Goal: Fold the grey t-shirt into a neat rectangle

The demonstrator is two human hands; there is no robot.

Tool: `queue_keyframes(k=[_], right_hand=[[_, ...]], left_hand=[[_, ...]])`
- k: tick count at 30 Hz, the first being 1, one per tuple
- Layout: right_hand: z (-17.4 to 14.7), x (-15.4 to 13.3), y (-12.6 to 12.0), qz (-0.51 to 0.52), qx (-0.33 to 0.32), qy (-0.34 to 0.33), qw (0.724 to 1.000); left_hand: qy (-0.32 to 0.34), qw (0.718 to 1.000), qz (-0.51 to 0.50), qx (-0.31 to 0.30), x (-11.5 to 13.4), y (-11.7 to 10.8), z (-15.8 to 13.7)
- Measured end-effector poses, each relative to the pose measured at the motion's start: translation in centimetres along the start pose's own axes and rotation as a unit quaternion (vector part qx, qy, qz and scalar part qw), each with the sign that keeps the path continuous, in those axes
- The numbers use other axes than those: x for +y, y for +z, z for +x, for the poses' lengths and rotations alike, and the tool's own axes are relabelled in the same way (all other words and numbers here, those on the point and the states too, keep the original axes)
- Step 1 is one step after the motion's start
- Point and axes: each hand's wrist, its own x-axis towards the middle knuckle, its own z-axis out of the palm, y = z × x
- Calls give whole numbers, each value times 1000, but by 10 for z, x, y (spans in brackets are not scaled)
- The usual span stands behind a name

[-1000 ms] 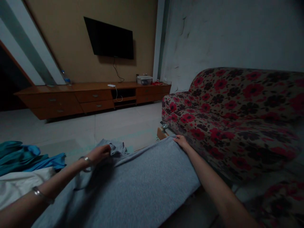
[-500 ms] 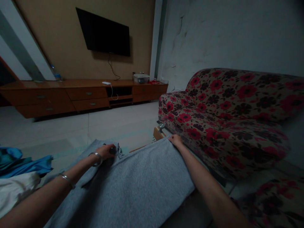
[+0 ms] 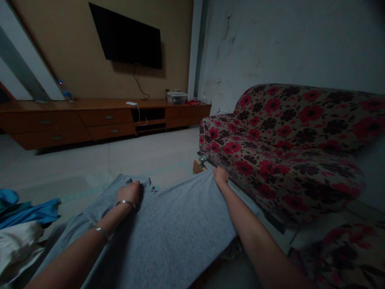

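Observation:
A grey knit garment [image 3: 177, 224] is spread in front of me, its far edge stretched between my hands. My right hand [image 3: 221, 176] pinches its far right corner, with the cloth sloping down from there. My left hand [image 3: 129, 193] is closed on the garment near the left part of the far edge, where the cloth is bunched and dark bits show along the rim. Two silver bangles circle my left wrist and forearm. What kind of garment it is I cannot tell. Its near end runs out of view below.
Blue cloth [image 3: 39, 210] and white cloth [image 3: 19, 243] lie in a pile at the left. A glass tabletop [image 3: 168, 176] with a wooden corner block [image 3: 199, 165] is under the garment. A floral sofa [image 3: 270, 136] stands at the right; a wooden TV cabinet [image 3: 105, 116] lines the far wall.
My left hand has shifted slightly left and closed more firmly on the cloth. My right hand still holds the corner, and the far edge now looks pulled tighter. The view has turned slightly right.

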Motion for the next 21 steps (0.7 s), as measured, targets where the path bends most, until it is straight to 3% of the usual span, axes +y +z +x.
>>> queue_keyframes(k=[3, 6, 9, 11, 13, 15, 17, 21], right_hand=[[-1, -4, -6, -2, 25, 7, 1000], [-14, -11, -14, 1, 74, -22, 997], [-47, -23, -7, 17, 116, -202, 972], [-75, -31, 10, 25, 78, -347, 934], [-95, -36, 30, 25, 8, -424, 905], [-97, -35, 42, 19, -35, -438, 898], [-78, -29, 43, 10, -47, -412, 910], [-26, -17, 17, -13, -40, -313, 949]], left_hand=[[-5, 999, 4, 43, 8, -4, -9], [23, 990, 12, 140, 20, -8, -27], [154, 973, 9, 171, 36, 4, -50], [228, 966, 3, 122, 46, 21, -62], [239, 968, -3, 76, 52, 39, -67], [217, 974, -8, 65, 55, 53, -67], [205, 976, -12, 76, 55, 61, -65], [208, 974, -17, 86, 52, 61, -64]])
